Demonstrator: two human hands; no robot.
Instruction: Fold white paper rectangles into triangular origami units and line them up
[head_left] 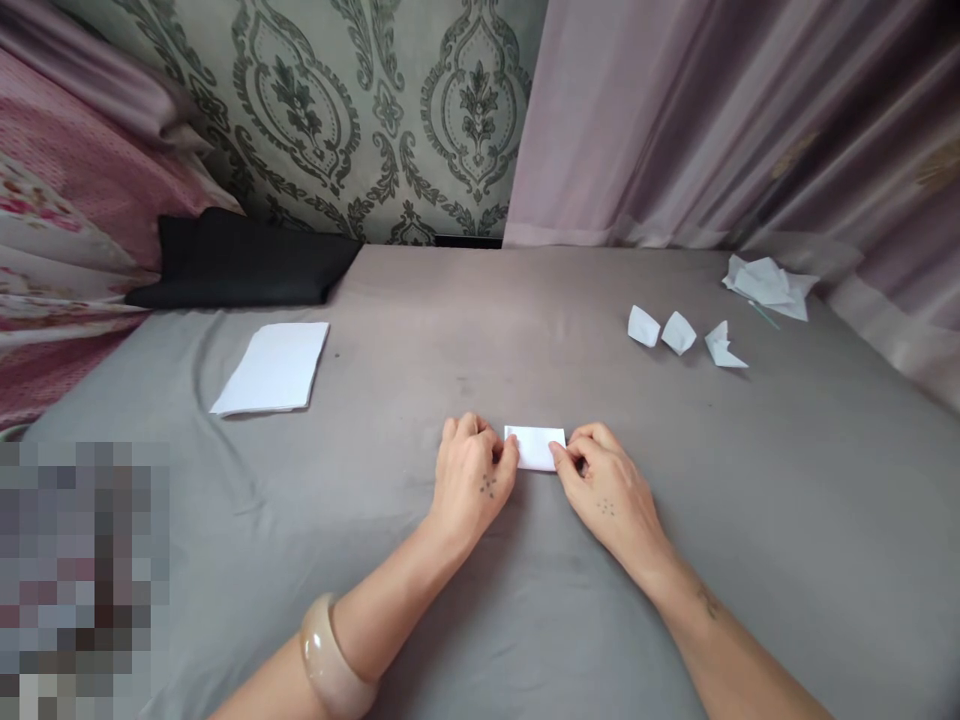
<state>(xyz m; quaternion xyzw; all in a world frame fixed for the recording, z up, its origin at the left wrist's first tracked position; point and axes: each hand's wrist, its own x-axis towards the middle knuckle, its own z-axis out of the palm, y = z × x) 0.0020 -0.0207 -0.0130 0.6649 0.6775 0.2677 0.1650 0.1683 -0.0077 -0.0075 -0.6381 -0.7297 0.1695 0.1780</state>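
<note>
A small folded sheet of white paper [535, 449] lies between my hands, low over the grey cloth. My left hand [475, 466] pinches its left edge, thumb on top and fingers curled. At the opposite edge my right hand [609, 486] grips it the same way, with the thumb near the lower right corner. The paper looks like a flat rectangle, wider than it is tall. Whatever part lies under the thumbs and fingertips is hidden.
A stack of white paper [276, 368] lies at the left. Folded paper pieces [679, 333] stand in a row at the right, before a pile of paper scraps [768, 285]. Black cloth [247, 262] rests at the back left. A patterned wall [390, 110] and curtains [637, 120] bound the far side.
</note>
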